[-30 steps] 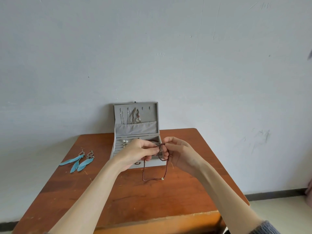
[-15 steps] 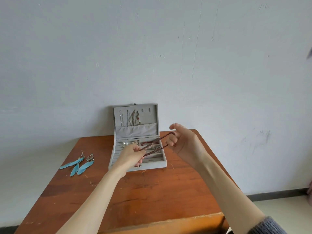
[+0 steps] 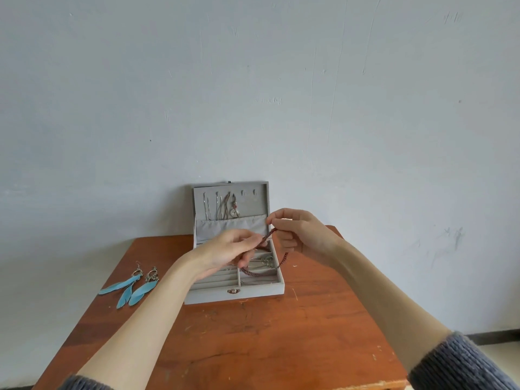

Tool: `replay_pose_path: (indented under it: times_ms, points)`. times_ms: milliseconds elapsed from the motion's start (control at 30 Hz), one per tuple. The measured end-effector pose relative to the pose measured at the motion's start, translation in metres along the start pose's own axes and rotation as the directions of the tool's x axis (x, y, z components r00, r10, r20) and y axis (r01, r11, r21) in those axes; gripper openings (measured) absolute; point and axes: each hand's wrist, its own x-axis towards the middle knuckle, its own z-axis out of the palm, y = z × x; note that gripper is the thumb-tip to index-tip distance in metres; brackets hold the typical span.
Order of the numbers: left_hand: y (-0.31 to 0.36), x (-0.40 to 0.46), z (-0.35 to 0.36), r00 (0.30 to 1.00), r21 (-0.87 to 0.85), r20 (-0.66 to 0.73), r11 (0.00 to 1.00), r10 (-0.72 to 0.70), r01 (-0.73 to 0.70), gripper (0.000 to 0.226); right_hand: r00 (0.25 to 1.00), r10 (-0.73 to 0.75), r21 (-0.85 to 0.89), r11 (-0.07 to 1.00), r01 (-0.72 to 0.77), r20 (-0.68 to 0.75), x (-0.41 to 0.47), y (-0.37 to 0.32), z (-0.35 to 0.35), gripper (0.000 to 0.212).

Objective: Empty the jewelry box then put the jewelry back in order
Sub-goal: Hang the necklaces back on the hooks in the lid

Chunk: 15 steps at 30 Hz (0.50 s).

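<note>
Maroon beaded cord (image 3: 254, 273) loops over the open grey box (image 3: 235, 296), pinched by the left hand (image 3: 228, 253) and right hand (image 3: 298, 232).

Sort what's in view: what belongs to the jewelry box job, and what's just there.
Job: jewelry box, open; red bead string, pinched by left hand and right hand; chains hanging in the lid; feather earrings out on the table.
Just there: table; wall.
</note>
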Motion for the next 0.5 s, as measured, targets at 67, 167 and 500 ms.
replay_pose_path:
  times_ms: [67, 167, 500]
  points:
    - [0.004, 0.01, -0.006, 0.998, 0.108, -0.061, 0.994, 0.026, -0.019, 0.028, 0.999, -0.009, -0.135, 0.991, 0.002, -0.047, 0.011, -0.001, -0.005, 0.01]
    - [0.008, 0.023, -0.015, 0.989, 0.145, -0.135, 0.988, 0.063, -0.043, 0.022, 0.995, -0.025, -0.291, 0.957, -0.006, -0.1, 0.025, 0.005, -0.012, 0.014]
    - [-0.011, 0.107, -0.048, 0.781, 0.529, -0.561, 0.845, 0.274, 0.083, 0.024, 0.958, -0.065, -0.501, 0.861, -0.087, -0.279, 0.125, 0.03, -0.021, 0.021]
